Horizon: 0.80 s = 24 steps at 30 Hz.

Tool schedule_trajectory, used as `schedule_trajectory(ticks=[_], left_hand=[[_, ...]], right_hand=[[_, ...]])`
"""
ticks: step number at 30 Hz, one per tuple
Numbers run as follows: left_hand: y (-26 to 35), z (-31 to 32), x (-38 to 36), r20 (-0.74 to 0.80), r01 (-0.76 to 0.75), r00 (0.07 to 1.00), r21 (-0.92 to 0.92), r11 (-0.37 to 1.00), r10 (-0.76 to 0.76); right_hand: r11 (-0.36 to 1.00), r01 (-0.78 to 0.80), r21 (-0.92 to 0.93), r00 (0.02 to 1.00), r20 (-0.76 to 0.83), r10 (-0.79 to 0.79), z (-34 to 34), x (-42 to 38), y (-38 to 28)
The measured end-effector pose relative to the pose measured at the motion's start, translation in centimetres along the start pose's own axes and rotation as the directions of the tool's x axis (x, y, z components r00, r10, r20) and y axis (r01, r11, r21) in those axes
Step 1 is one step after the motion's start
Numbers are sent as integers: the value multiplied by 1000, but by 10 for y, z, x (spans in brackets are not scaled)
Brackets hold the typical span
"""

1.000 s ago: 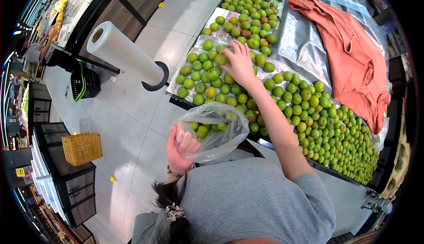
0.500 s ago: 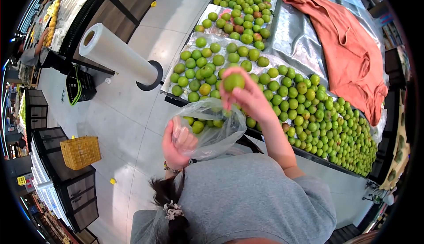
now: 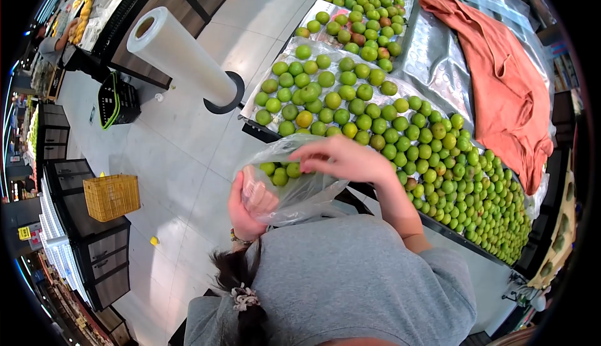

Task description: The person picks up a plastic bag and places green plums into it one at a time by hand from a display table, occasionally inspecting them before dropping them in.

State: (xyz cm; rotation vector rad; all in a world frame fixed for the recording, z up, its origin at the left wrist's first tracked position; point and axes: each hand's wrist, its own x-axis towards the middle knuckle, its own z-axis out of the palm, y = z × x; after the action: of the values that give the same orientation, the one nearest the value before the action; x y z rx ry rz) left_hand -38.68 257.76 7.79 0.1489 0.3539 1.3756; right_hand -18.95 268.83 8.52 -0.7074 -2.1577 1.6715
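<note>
My left hand [image 3: 255, 199] is closed around the side of a clear plastic bag [image 3: 303, 205], holding its mouth upward. Several green limes [image 3: 280, 176] lie inside the bag. Over the bag's opening is my right hand [image 3: 341, 159], palm down, its fingers bent and apart. Its fingertips are just above a lime at the right of the bagged ones, with no lime visibly gripped. Beyond the bag, many loose limes [image 3: 438, 177] cover a display stand, some yellowish or brownish.
An orange-pink cloth [image 3: 501, 89] lies on silvery sheeting [image 3: 435, 61] on the stand. A large upright roll of plastic bags [image 3: 181, 55] stands at its left. On the left are a black-green shopping basket [image 3: 119, 100], a wicker basket [image 3: 113, 197] and dark cabinets [image 3: 103, 252].
My right hand has come down and left from above the stand to the bag's mouth. The lime it held up is no longer in its raised grip. The view has shifted slightly.
</note>
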Motion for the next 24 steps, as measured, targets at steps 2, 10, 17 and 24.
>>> schedule_trajectory(ticks=[2,10,17,24], left_hand=[[1,-1,-2,-7,-18,1000,32,999,18],[11,-6,-8,-27,-21,999,45,999,23],[16,-10,-4,37,40,999,-24,999,-39],[17,-11,0,38,75,996,6,997,-75]], right_hand=[[994,-111,4,976,-188,109,-20,7,3],[817,-259,-514,872,-489,-31,4,22,72],[656,-296,-695,778,-574,-256,33,27,81],[520,-459,-720,732,-639,-238,46,53,88]])
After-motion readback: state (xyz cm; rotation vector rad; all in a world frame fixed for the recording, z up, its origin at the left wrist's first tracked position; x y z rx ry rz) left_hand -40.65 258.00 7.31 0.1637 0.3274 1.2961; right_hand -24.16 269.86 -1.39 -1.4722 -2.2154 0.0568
